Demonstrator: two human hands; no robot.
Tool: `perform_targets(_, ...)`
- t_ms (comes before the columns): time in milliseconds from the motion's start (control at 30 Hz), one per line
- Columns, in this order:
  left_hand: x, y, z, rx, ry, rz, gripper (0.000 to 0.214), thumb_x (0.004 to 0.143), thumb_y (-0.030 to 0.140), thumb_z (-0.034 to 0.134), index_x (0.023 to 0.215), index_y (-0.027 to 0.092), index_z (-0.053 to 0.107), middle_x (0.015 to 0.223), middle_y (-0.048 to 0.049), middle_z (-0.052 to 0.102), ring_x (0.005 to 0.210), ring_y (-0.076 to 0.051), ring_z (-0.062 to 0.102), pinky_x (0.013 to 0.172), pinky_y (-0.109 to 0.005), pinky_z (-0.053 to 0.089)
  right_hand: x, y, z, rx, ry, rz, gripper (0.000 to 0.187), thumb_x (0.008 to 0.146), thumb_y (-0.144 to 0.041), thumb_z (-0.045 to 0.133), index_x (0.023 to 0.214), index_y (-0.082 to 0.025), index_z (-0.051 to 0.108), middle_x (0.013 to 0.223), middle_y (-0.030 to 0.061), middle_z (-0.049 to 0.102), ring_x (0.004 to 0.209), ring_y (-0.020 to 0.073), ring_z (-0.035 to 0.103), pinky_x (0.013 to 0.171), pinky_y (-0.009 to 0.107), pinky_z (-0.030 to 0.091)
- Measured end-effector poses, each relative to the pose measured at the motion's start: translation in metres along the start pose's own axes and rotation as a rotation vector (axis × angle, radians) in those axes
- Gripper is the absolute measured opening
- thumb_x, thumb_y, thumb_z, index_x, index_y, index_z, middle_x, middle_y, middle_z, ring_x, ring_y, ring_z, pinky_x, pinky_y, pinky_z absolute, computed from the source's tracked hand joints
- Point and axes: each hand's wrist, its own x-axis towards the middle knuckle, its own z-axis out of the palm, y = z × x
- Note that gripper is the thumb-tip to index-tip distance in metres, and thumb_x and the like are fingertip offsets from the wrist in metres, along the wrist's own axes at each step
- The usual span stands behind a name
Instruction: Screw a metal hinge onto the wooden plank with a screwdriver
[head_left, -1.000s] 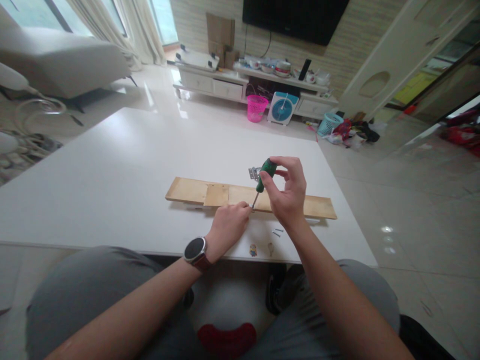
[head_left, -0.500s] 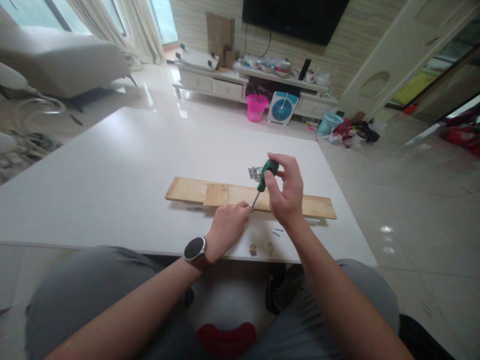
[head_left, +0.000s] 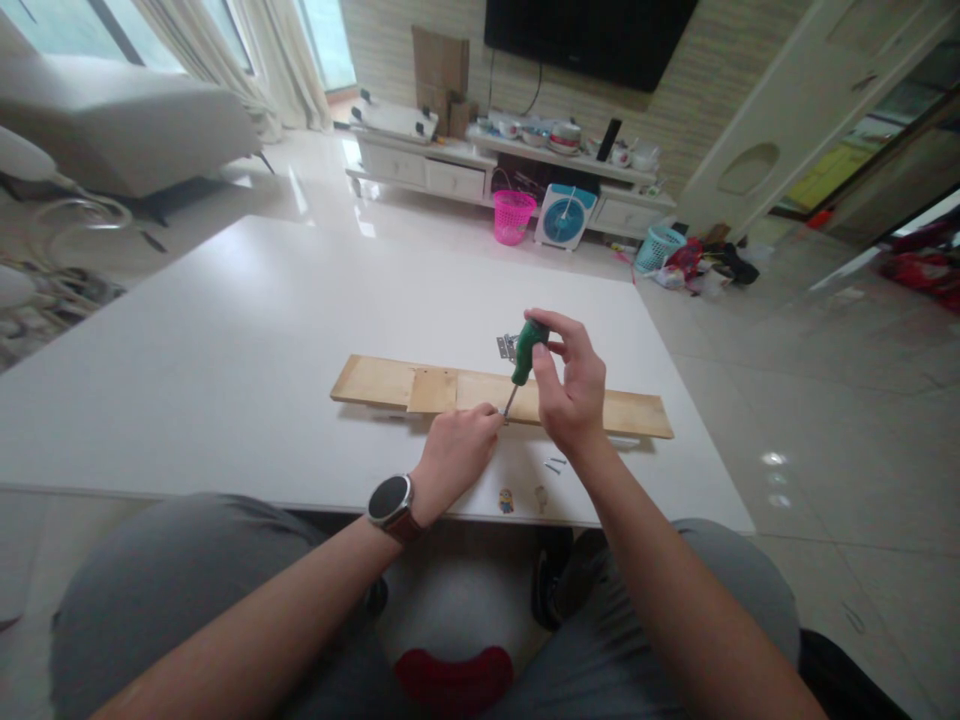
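Observation:
A green-handled screwdriver (head_left: 531,347) is gripped in my right hand (head_left: 574,385), its shaft slanting down to the front edge of a long wooden board (head_left: 637,412). My left hand (head_left: 463,440), with a watch on the wrist, lies against that edge. Its fingers are closed at the screwdriver's tip; what they pinch is too small to make out. A short wooden piece (head_left: 433,390) with two small holes lies across the board, left of my left hand. Metal hinges (head_left: 506,347) rest behind the board, partly hidden by the screwdriver.
Loose screws (head_left: 555,465) lie on the white table (head_left: 225,330) in front of the board. Near the front edge are a small cartoon figure (head_left: 506,500) and a small pale item (head_left: 541,498). Beyond the table stand a pink basket (head_left: 513,217) and a blue fan (head_left: 564,216).
The screwdriver's handle has turned and tipped slightly left, and my right fingers have shifted with it. My left hand and the board stay in place.

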Motion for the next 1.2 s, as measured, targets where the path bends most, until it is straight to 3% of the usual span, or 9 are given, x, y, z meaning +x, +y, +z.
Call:
perform_targets(167, -0.0001, 0.0000, 0.0000, -0.004, -0.001, -0.003, 0.030, 0.103, 0.015, 0.049, 0.112, 0.020, 0.077, 0.107, -0.0096, 0.076, 0.089, -0.024, 0.074, 0.070, -0.031, 0.051, 0.0015, 0.0002, 0.0014, -0.039, 0.091, -0.008, 0.025, 0.095, -0.028, 0.073, 0.118, -0.032, 0.065, 0.108, 0.0017, 0.067, 0.100, 0.0205, 0.066, 0.081, 0.039, 0.061)
perform_targets(400, -0.0001, -0.0005, 0.0006, 0.010, 0.006, 0.002, 0.030, 0.103, 0.016, 0.050, 0.113, 0.021, 0.077, 0.108, -0.0083, 0.076, 0.090, -0.024, 0.075, 0.069, -0.032, 0.051, -0.0013, 0.0006, 0.0010, 0.010, 0.006, 0.007, 0.035, 0.101, -0.020, 0.052, 0.132, -0.033, 0.062, 0.128, 0.0050, 0.071, 0.116, 0.0232, 0.069, 0.091, 0.044, 0.062)
perform_targets(733, 0.0002, -0.0004, 0.0014, 0.015, 0.006, -0.006, 0.029, 0.102, 0.015, 0.051, 0.114, 0.022, 0.077, 0.109, -0.0075, 0.077, 0.089, -0.024, 0.075, 0.068, -0.031, 0.049, 0.0014, -0.0012, 0.0024, -0.018, 0.107, -0.010, 0.025, 0.094, -0.024, 0.073, 0.116, -0.033, 0.065, 0.108, 0.0017, 0.063, 0.101, 0.0203, 0.064, 0.079, 0.037, 0.061)
perform_targets(967, -0.0004, -0.0008, 0.0012, 0.024, 0.013, 0.003, 0.028, 0.103, 0.017, 0.051, 0.112, 0.022, 0.077, 0.109, -0.0061, 0.077, 0.088, -0.025, 0.075, 0.065, -0.032, 0.048, -0.0017, 0.0021, 0.0016, 0.025, 0.030, 0.011, 0.034, 0.102, -0.020, 0.052, 0.131, -0.033, 0.062, 0.128, 0.0052, 0.070, 0.116, 0.0230, 0.069, 0.091, 0.043, 0.063)
perform_targets(1200, -0.0002, -0.0005, 0.0015, 0.014, 0.008, -0.001, 0.028, 0.102, 0.016, 0.052, 0.115, 0.022, 0.077, 0.110, -0.0061, 0.077, 0.090, -0.024, 0.075, 0.067, -0.032, 0.048, 0.0019, -0.0005, 0.0012, -0.080, 0.120, -0.001, 0.024, 0.093, -0.027, 0.074, 0.114, -0.031, 0.065, 0.106, 0.0020, 0.063, 0.097, 0.0201, 0.064, 0.080, 0.039, 0.061)
